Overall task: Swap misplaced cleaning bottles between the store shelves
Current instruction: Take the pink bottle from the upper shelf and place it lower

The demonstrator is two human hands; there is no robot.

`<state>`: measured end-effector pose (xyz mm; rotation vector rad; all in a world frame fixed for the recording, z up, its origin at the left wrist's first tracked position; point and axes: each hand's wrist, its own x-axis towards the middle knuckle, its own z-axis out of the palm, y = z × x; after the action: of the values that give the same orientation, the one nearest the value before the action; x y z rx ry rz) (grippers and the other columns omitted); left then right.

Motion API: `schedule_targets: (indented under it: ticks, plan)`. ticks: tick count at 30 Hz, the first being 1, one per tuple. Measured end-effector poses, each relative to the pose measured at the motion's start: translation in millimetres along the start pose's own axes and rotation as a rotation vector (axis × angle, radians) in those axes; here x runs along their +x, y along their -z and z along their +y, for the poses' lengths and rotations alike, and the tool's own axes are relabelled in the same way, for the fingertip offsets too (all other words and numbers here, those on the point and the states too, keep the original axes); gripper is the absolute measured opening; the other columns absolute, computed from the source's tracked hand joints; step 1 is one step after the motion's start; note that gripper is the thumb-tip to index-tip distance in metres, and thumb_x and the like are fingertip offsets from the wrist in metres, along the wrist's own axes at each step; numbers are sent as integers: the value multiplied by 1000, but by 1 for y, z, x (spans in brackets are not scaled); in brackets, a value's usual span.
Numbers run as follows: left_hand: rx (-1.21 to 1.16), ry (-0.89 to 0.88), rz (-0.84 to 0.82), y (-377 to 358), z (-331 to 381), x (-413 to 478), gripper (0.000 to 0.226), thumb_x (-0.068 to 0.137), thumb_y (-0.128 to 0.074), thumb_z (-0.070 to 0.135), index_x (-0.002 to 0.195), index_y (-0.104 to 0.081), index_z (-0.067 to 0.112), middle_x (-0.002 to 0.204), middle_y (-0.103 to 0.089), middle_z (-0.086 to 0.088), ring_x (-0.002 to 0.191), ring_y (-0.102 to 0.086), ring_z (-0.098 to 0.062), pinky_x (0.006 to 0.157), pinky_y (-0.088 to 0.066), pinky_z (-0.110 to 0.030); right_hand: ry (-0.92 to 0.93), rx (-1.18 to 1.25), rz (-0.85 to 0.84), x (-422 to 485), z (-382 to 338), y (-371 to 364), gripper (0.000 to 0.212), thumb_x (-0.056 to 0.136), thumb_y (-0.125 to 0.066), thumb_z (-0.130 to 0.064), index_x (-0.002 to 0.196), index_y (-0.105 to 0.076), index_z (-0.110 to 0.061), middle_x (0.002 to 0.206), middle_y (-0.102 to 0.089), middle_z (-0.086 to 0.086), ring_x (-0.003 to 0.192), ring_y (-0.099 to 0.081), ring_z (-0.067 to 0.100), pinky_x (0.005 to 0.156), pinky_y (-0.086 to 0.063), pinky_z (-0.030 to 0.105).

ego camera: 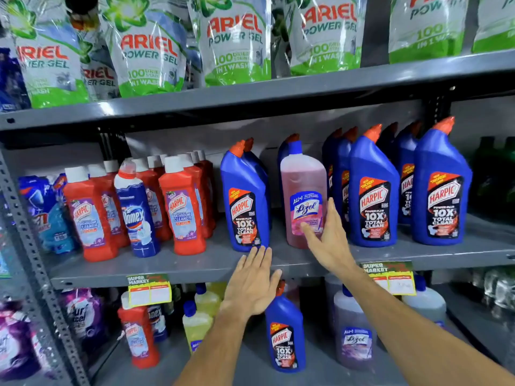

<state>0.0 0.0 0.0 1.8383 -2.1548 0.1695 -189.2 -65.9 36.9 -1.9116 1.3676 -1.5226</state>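
A pink Lizol bottle (pixel 303 190) stands on the middle shelf (pixel 195 267) among several blue Harpic bottles (pixel 245 201). My right hand (pixel 327 240) is open, its fingertips touching the pink bottle's lower right side. A blue Harpic bottle (pixel 285 334) stands on the lower shelf next to a purple Lizol bottle (pixel 354 330). My left hand (pixel 252 282) is open, spread flat in front of the middle shelf's edge, above the lower Harpic bottle and holding nothing. A white-and-blue Domex bottle (pixel 136 210) stands among red Harpic bottles (pixel 182 204).
Ariel Power Gel pouches (pixel 150 48) fill the top shelf. The lower shelf holds a red Harpic bottle (pixel 139 332), yellow bottles (pixel 196 324) and purple pouches (pixel 80 316). Price tags (pixel 149 289) hang on the shelf edge. A perforated steel upright (pixel 33 260) stands at left.
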Motion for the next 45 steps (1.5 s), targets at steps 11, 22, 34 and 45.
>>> schedule_targets:
  ticks: [11,22,34,45]
  plan:
    - [47,46,101,-14,-2,7,59,105,-23,46,155,-26,15,162,-29,-3,151,-18,-18,122,-8,-37,-138,78,140,22,12,-14,111,69,-88,-44,157,-24,-23,143,-49,11,132,-51,26,104,-44,44]
    - [49,47,151,-18,-3,7,58,104,-24,48,152,-31,18,159,-35,0,149,-24,-17,122,-11,-36,-105,65,65,18,3,9,83,55,-87,-54,124,-54,-23,113,-73,1,102,-70,25,89,-57,48]
    - [31,22,322,-30,10,-10,63,104,-29,41,157,-14,11,166,-12,-6,154,0,-17,125,-1,-38,-7,210,198,-68,-2,30,74,56,-90,-57,115,-52,-33,104,-73,-13,94,-71,12,80,-61,42]
    - [12,37,266,-133,-15,-85,68,103,-32,44,157,-9,9,166,-1,-7,154,6,-19,125,-3,-38,-215,170,114,-188,86,-9,71,53,-90,-63,109,-48,-54,99,-72,-23,87,-71,-3,69,-61,25]
